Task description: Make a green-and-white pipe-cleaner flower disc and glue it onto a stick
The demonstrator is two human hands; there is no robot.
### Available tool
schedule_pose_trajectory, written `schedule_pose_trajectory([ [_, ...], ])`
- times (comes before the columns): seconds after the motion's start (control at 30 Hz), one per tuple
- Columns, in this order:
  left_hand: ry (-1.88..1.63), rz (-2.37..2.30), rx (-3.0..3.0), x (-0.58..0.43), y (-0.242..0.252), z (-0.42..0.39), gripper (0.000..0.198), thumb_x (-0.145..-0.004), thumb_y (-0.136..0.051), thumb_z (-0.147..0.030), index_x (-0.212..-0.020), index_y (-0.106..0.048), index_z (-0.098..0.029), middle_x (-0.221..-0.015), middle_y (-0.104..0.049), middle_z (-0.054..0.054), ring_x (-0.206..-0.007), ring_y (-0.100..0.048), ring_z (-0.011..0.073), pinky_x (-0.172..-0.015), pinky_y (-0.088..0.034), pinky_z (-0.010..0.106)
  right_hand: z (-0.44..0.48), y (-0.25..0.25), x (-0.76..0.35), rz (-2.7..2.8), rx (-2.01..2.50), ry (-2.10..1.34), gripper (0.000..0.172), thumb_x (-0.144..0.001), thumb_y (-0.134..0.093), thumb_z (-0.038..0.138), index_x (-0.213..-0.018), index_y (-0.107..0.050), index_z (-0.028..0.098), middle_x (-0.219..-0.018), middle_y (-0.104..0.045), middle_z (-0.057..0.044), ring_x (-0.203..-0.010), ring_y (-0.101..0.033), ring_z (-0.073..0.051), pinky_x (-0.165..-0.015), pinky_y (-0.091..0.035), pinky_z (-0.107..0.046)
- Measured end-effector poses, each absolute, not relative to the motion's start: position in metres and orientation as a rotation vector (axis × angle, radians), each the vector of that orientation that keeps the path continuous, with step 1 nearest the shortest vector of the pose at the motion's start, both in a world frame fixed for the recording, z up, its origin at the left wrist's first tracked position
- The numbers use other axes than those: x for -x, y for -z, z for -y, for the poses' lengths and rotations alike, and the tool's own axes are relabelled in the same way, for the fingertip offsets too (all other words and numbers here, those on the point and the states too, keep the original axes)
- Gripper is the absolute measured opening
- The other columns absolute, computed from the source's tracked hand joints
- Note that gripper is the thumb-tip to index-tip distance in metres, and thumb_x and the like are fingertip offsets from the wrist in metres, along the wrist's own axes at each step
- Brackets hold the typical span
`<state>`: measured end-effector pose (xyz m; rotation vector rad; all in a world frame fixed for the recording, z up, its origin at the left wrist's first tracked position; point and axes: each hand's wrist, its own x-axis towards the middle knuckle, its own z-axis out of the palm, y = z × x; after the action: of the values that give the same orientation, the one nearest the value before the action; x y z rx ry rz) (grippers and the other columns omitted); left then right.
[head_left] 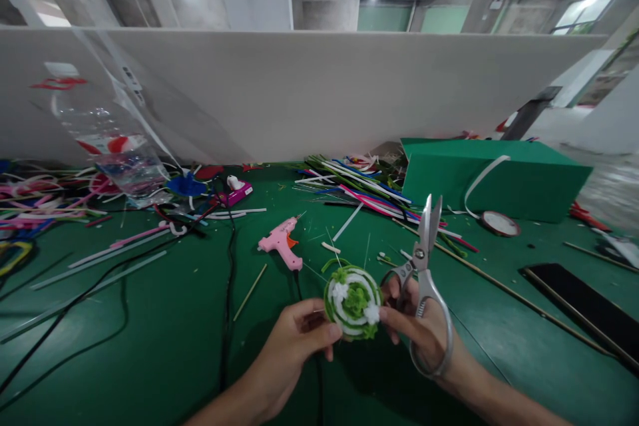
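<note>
My left hand (295,339) pinches the left edge of a round green-and-white coiled disc (352,303) with small white and green tufts on it. My right hand (424,333) touches the disc's right edge with its fingertips and also holds silver scissors (425,259), whose blades point up and are nearly shut. Both hands hover just above the green table (150,346) at the near middle.
A pink glue gun (280,244) lies beyond the disc, its black cord running toward me. Coloured strips (359,190) pile up at the back. A green box (494,176), a tape roll (500,223), thin wooden sticks (524,303) and a black slab (584,306) sit right. A plastic bottle (107,140) stands left.
</note>
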<state>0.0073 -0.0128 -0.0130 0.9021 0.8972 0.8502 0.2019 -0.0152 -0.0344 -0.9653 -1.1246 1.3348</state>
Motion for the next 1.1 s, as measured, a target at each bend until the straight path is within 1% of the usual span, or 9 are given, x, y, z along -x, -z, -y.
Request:
schedule_pose_trajectory([
  [0.13, -0.803, -0.875, -0.899, -0.0075, 0.0124, 0.0138, 0.022, -0.070, -0.071, -0.022, -0.090, -0.071, -0.012, -0.084, -0.068, 0.011, -0.076, -0.059, 0.0193, -0.055, -0.043, 0.023, 0.0171, 0.0345, -0.2023, 1.132, 0.943, -1.361, 0.027, -0.075, -0.068, 0.030, -0.083, -0.043, 0.022, -0.071, -0.046, 0.004, -0.055, -0.047, -0.009, -0.041, -0.044, -0.018],
  [0.33, -0.830, -0.885, -0.863, -0.0069, 0.0136, 0.0134, 0.022, -0.069, -0.072, -0.024, -0.089, -0.073, -0.014, -0.082, -0.069, 0.010, -0.077, -0.060, 0.0201, -0.054, -0.042, 0.023, 0.0196, 0.0283, -0.2042, 1.194, 0.895, -1.415, 0.023, -0.078, -0.065, 0.029, -0.084, -0.044, 0.021, -0.074, -0.046, 0.002, -0.063, -0.050, -0.011, -0.047, -0.049, -0.021],
  [0.53, -0.820, -0.866, -0.898, -0.0076, 0.0153, 0.0149, 0.019, -0.071, -0.071, -0.022, -0.088, -0.073, -0.014, -0.079, -0.069, 0.009, -0.074, -0.057, 0.0176, -0.055, -0.044, 0.023, 0.0225, 0.0333, -0.2036, 1.238, 0.933, -1.436, 0.024, -0.077, -0.066, 0.029, -0.083, -0.044, 0.021, -0.074, -0.047, 0.003, -0.059, -0.049, -0.009, -0.049, -0.048, -0.021],
  [0.7, -0.856, -0.944, -0.939, -0.0080, 0.0138, 0.0151, 0.019, -0.069, -0.072, -0.024, -0.084, -0.072, -0.013, -0.078, -0.066, 0.008, -0.067, -0.051, 0.0150, -0.053, -0.044, 0.024, 0.0204, 0.0335, -0.1983, 1.184, 0.978, -1.413, 0.034, -0.071, -0.070, 0.036, -0.074, -0.040, 0.021, -0.066, -0.045, 0.005, -0.053, -0.045, -0.009, -0.041, -0.045, -0.018],
  [0.83, -0.907, -0.989, -0.956, -0.0070, 0.0142, 0.0136, 0.016, -0.070, -0.070, -0.027, -0.078, -0.071, -0.013, -0.072, -0.062, 0.005, -0.064, -0.050, 0.0141, -0.051, -0.043, 0.023, 0.0209, 0.0339, -0.1971, 1.168, 0.978, -1.411, 0.037, -0.068, -0.071, 0.038, -0.072, -0.039, 0.021, -0.062, -0.043, 0.006, -0.048, -0.042, -0.007, -0.039, -0.044, -0.017],
  [0.9, -0.912, -1.008, -0.967, -0.0058, 0.0159, 0.0129, 0.015, -0.069, -0.071, -0.028, -0.070, -0.070, -0.013, -0.067, -0.059, 0.003, -0.059, -0.049, 0.0125, -0.050, -0.041, 0.022, 0.0214, 0.0345, -0.1989, 1.174, 0.975, -1.410, 0.034, -0.070, -0.071, 0.037, -0.074, -0.041, 0.021, -0.064, -0.044, 0.005, -0.049, -0.044, -0.007, -0.040, -0.046, -0.018],
  [0.97, -0.910, -1.021, -0.978, -0.0048, 0.0178, 0.0125, 0.016, -0.068, -0.072, -0.028, -0.065, -0.067, -0.013, -0.064, -0.058, 0.001, -0.056, -0.048, 0.0111, -0.050, -0.040, 0.022, 0.0210, 0.0346, -0.2018, 1.177, 0.961, -1.393, 0.028, -0.074, -0.068, 0.035, -0.077, -0.044, 0.021, -0.068, -0.045, 0.004, -0.054, -0.047, -0.009, -0.043, -0.049, -0.020],
  [1.03, -0.888, -1.019, -0.984, -0.0044, 0.0192, 0.0127, 0.017, -0.067, -0.072, -0.028, -0.063, -0.066, -0.013, -0.063, -0.057, 0.001, -0.056, -0.048, 0.0109, -0.050, -0.040, 0.022, 0.0194, 0.0343, -0.2047, 1.160, 0.932, -1.358, 0.023, -0.077, -0.065, 0.033, -0.081, -0.046, 0.021, -0.072, -0.045, 0.003, -0.058, -0.049, -0.010, -0.045, -0.049, -0.021],
  [1.1, -0.851, -1.011, -0.977, -0.0047, 0.0193, 0.0133, 0.016, -0.067, -0.073, -0.028, -0.065, -0.066, -0.013, -0.065, -0.059, 0.002, -0.058, -0.049, 0.0117, -0.051, -0.042, 0.022, 0.0169, 0.0342, -0.2067, 1.120, 0.916, -1.329, 0.023, -0.077, -0.065, 0.032, -0.081, -0.044, 0.021, -0.072, -0.045, 0.003, -0.056, -0.048, -0.009, -0.043, -0.048, -0.020],
])
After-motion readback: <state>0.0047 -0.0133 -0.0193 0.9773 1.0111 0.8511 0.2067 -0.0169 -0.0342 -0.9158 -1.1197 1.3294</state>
